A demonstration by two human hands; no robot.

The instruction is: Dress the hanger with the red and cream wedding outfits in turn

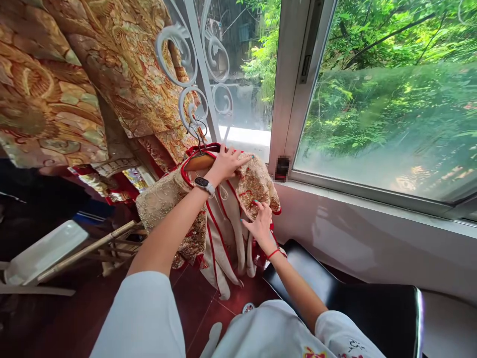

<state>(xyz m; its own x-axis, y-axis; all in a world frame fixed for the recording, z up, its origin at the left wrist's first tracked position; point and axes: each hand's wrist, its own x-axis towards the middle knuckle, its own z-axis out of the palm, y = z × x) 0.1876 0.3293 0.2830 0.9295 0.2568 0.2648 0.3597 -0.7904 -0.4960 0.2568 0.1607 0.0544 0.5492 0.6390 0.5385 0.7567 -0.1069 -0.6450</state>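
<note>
A gold and beige embroidered jacket point(164, 199) with red piping hangs on a hanger point(201, 161) from white scrolled ironwork. My left hand point(225, 165), below a watch point(204, 185), lies over the collar and shoulder with its fingers stretched out. Lower down, my right hand point(262, 223) rests against the beaded sleeve point(255, 186), thumb and fingers apart. Long pale ties or panels edged in red point(223, 248) drop from the front opening. My left hand hides part of the collar.
A black chair point(372, 308) stands at the lower right beside the wall under a window point(380, 124). Other gold patterned garments point(122, 69) hang at upper left. Below them are a bamboo-like frame point(97, 251) and a white chair part point(48, 248). The floor point(194, 303) is dark red tile.
</note>
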